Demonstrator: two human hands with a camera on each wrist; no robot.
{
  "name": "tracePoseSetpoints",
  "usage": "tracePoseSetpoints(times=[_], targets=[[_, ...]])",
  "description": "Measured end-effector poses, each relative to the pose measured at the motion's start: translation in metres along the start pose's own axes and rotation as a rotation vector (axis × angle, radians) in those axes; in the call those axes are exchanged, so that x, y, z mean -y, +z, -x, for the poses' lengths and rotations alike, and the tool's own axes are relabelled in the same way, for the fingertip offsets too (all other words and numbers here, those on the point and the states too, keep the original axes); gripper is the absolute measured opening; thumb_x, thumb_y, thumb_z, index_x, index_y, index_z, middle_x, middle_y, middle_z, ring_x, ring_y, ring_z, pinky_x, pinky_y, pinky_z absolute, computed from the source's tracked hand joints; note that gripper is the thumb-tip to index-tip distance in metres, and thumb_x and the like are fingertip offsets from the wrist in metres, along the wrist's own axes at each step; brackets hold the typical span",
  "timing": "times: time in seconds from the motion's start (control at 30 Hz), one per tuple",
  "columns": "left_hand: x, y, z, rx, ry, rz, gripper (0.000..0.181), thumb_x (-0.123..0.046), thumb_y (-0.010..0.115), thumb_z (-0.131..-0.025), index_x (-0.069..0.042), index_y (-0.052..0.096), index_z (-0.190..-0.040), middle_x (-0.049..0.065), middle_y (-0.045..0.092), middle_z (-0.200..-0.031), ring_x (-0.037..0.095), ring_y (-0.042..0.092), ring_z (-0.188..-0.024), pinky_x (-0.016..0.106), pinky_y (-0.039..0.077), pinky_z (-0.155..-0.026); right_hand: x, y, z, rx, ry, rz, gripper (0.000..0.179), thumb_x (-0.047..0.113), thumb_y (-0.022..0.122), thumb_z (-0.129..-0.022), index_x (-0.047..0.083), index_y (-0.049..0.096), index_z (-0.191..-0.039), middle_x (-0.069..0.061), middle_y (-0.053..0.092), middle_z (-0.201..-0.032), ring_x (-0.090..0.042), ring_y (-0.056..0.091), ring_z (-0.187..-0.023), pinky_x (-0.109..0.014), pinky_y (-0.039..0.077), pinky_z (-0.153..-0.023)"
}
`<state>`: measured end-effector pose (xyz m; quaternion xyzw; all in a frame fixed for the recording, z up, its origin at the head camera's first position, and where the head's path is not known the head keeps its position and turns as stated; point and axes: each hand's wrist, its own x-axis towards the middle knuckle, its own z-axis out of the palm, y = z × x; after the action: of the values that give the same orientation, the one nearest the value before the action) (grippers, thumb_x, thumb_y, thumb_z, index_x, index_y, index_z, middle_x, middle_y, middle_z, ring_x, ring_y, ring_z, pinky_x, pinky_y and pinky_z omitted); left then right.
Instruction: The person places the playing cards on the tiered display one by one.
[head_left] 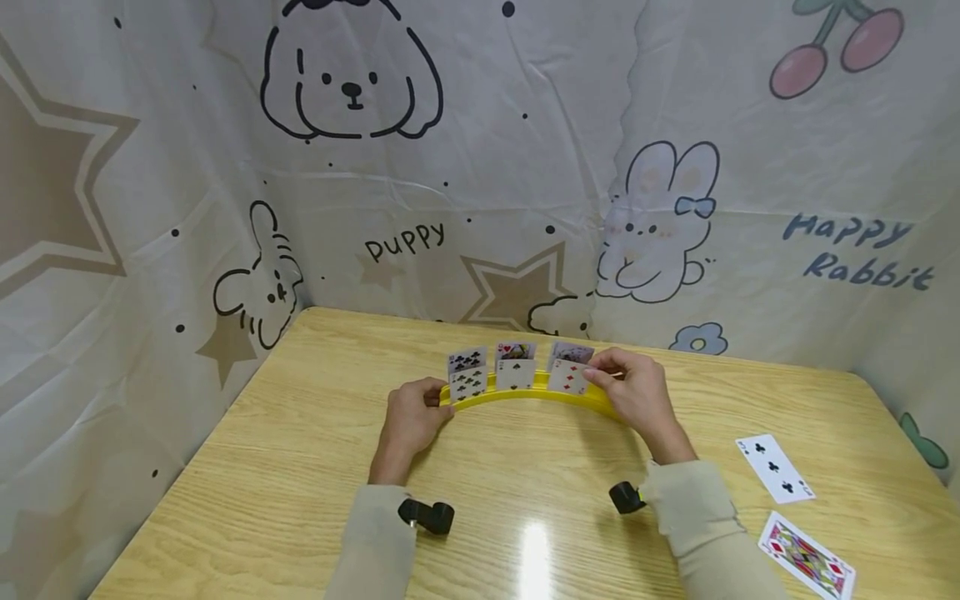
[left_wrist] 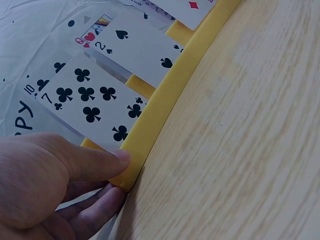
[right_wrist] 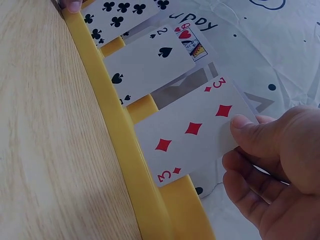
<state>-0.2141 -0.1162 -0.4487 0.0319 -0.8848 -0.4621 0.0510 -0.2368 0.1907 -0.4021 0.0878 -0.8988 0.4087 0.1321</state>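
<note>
A curved yellow card holder (head_left: 538, 396) stands on the table with playing cards upright in two rows. At its left end my left hand (head_left: 411, 418) pinches the holder between thumb and fingers, beside the seven of clubs (left_wrist: 86, 97). Behind that seven is a ten of clubs (head_left: 468, 359). In the middle, the two of spades (left_wrist: 135, 49) stands before a queen of hearts (head_left: 515, 351). My right hand (head_left: 636, 393) pinches the upper edge of the three of diamonds (right_wrist: 193, 129), whose lower edge sits at the holder's front slot. A card behind it (head_left: 572, 351) is mostly hidden.
On the table at the right lie a three of clubs (head_left: 776, 468) and a face card of diamonds (head_left: 807, 555), both face up. A printed cloth (head_left: 480, 183) hangs behind the wooden table (head_left: 285, 500). A black wrist camera (head_left: 626, 497) sits by the right sleeve.
</note>
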Motion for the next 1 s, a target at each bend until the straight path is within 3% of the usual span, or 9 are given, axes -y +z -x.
tracePoseSetpoints(times=[0.63,1.0], targets=[[-0.0012,0.0003,0.0004,0.005,-0.008,0.008,0.035,-0.001,0.080,-0.083,0.000,0.072,-0.117,0.012,0.071,-0.104,0.023,0.068,-0.094,0.039,0.056,-0.083,-0.0011,0.0051,-0.0018,0.035,0.032,-0.008,0.007,0.011,0.075,-0.091,0.004,0.073,-0.088,-0.008,0.071,-0.088,-0.025,0.064,-0.084,-0.041,0.053,-0.077],[-0.0002,0.0001,0.0004,0.004,0.002,-0.001,0.036,-0.001,0.080,-0.082,0.001,0.072,-0.117,0.012,0.071,-0.104,0.023,0.068,-0.093,0.039,0.056,-0.082,-0.0057,0.0098,-0.0002,0.031,0.008,0.006,0.006,0.010,0.076,-0.090,0.005,0.074,-0.087,-0.007,0.072,-0.086,-0.026,0.065,-0.083,-0.042,0.053,-0.076]])
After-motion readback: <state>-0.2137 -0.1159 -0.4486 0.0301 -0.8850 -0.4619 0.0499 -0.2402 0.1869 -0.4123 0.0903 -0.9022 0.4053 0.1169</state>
